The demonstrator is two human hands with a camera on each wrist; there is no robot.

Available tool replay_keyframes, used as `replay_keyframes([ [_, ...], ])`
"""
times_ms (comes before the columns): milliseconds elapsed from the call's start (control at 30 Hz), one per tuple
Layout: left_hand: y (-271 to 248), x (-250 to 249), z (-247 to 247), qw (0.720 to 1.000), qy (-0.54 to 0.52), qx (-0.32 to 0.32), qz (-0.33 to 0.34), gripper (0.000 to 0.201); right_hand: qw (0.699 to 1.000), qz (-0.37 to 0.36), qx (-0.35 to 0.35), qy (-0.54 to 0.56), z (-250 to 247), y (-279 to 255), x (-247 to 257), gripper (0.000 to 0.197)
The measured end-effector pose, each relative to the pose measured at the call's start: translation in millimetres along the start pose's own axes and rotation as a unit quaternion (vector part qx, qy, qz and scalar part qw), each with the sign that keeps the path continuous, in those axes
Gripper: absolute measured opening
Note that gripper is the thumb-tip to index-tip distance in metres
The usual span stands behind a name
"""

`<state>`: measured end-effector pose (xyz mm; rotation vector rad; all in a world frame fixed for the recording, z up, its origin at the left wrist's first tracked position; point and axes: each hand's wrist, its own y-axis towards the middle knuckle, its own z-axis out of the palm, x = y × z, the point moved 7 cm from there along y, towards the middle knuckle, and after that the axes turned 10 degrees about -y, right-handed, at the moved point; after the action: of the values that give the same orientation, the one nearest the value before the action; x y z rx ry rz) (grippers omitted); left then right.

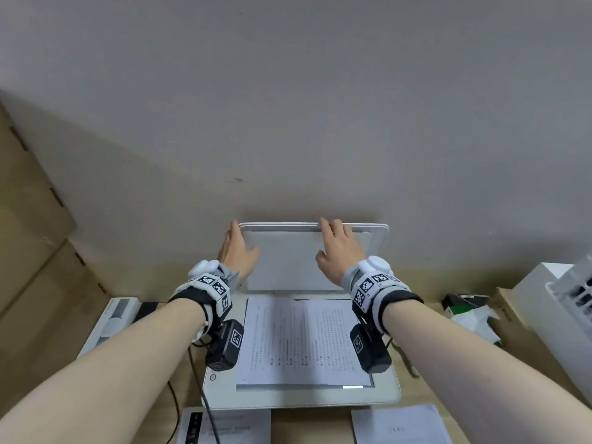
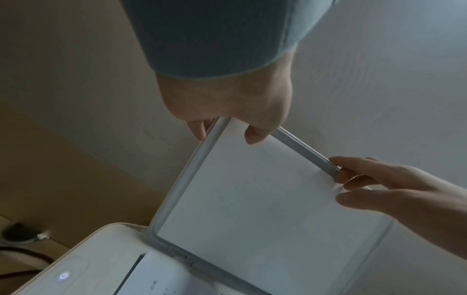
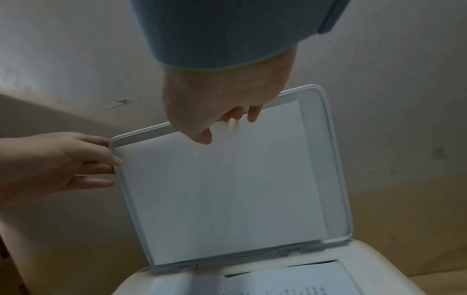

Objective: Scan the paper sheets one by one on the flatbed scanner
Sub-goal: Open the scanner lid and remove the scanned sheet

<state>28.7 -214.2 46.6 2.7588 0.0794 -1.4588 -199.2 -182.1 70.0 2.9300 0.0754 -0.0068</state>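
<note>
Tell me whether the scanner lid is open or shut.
Open: the scanner lid stands raised on its hinges, both hands at its top edge, and a printed sheet lies exposed on the glass.

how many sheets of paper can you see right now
3: a printed sheet lying on the scanner glass, and two more on the desk, front left and front right. Others may lie out of view.

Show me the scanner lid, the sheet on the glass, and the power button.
scanner lid [image 3: 227, 189], right wrist view, white inner face.
sheet [image 1: 301, 341], head view, middle of the printed page.
power button [image 2: 64, 276], left wrist view, the lit symbol.
</note>
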Motion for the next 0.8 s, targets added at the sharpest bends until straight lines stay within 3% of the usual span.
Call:
replay_keyframes([
  [133,7.7,7.4,1.9,0.999,-0.042,0.01,-0.019,0.079,1.0,0.004,0.004,0.017,9.8,7.9,1.2,0.076],
  [333,-9.8,24.1,6.7,0.996,-0.031,0.089,0.005,0.063,0.998,-0.009,0.05,0.029,37.1,-9.5,12.6,0.068],
  [467,-40.0,49.5,13.0,0.993,-0.008,0.121,-0.005,0.062,0.993,-0.022,0.112,0.037,73.6,-44.3,29.7,0.063],
  [667,-101.0,114.7,22.7,0.984,0.007,0.17,-0.044,0.053,0.948,-0.068,0.311,0.013,154.2,-126.5,66.4,0.056],
  [733,-123.1,132.5,25.3,0.982,0.007,0.179,-0.057,0.042,0.94,-0.072,0.334,0.005,171.5,-154.5,74.1,0.052],
  [800,-141.2,145.1,25.1,0.978,0.005,0.195,-0.078,0.025,0.949,-0.062,0.31,-0.005,176.8,-173.8,76.9,0.049],
])
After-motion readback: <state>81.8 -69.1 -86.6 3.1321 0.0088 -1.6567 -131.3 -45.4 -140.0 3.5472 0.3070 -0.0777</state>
